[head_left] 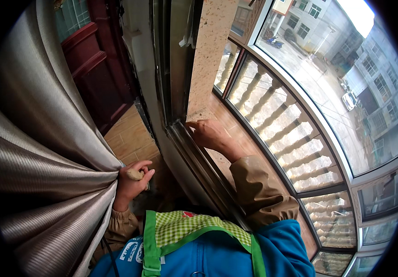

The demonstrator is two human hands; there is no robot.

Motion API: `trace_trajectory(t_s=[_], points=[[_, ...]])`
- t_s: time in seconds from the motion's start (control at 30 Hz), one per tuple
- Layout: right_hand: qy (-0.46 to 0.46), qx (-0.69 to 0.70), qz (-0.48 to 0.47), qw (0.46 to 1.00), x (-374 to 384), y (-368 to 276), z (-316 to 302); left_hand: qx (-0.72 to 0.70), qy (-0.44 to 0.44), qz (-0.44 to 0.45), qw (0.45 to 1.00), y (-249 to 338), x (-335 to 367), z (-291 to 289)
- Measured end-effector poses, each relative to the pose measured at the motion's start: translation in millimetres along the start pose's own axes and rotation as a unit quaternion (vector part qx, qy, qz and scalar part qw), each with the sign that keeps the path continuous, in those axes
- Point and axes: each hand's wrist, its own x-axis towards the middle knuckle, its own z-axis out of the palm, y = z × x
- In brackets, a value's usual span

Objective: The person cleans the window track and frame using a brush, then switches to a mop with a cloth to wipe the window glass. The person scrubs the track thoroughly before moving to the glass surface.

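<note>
My left hand [127, 188] is closed around a tan, rounded, handle-like piece [135, 174], its lower part hidden by the fingers. That hand sits right beside the gathered grey-brown striped curtain [60, 152]. My right hand [208, 135] reaches over the metal window track [199, 159], its fingers curled down at the far end where the track meets the upright frame [176, 69]. Whatever those fingertips hold, if anything, is hidden.
A dark red panelled door [95, 69] stands at the far left above a wood-look floor [132, 134]. Beside the track rises a speckled stone wall edge [212, 51]. Large curved windows [328, 120] with a balustrade [275, 108] outside fill the right.
</note>
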Motion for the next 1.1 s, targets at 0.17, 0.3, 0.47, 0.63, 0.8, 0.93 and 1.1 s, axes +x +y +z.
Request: trace_trajectory(t_s=[0.17, 0.3, 0.47, 0.63, 0.8, 0.93, 1.1], points=[[-0.049, -0.026, 0.013, 0.998, -7, -5, -4, -0.013, -0.006, 0.0, 1.0, 4, 3, 3], [-0.084, -0.018, 0.019, 0.996, -21, -10, -14, -0.03, -0.011, -0.016, 0.999, -1, 1, 3], [0.002, -0.036, -0.011, 0.999, -37, -3, 4, -0.021, -0.015, -0.002, 1.0, 6, 5, 4], [0.106, -0.069, -0.059, 0.99, -24, -6, 20, -0.016, -0.012, 0.005, 1.0, 12, 4, 3], [0.23, -0.085, -0.083, 0.966, 2, 0, 18, -0.033, -0.017, -0.012, 0.999, 6, 2, 5], [0.268, -0.09, 0.108, 0.953, -5, 41, -6, -0.002, -0.008, 0.027, 1.0, 5, 2, 3], [0.159, 0.063, -0.072, 0.983, -17, 19, 6, -0.018, -0.004, 0.003, 1.0, 2, 1, 5]])
